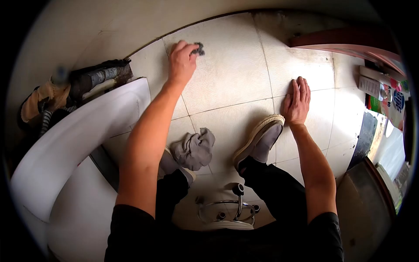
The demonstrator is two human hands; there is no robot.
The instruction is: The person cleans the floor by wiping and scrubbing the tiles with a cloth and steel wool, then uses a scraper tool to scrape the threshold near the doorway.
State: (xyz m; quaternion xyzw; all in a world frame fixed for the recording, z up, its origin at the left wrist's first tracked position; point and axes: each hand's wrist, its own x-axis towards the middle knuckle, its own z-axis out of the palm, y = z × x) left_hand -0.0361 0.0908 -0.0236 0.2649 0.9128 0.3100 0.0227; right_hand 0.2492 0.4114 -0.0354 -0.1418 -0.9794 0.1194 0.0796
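My left hand [181, 63] is closed on a small dark grey scouring pad [198, 49], which looks like steel wool and is slightly blurred. It is low over the tiled floor [227, 70], near the wall; whether the pad presses on the tile I cannot tell. Flat on the tiles, fingers stretched out, lies my right hand [298, 102], just beyond the toe of my right shoe [262, 139]. A crumpled grey cloth [193, 149] rests on the floor between my feet, against my left shoe [170, 163].
A white ceramic fixture [87, 118] curves along the left, with wrapped pipes [96, 78] behind it. Below me is a stool's chrome base [240, 205] with casters. A reddish-brown panel [340, 46] juts in at upper right, and boxes [371, 85] stand along the right side.
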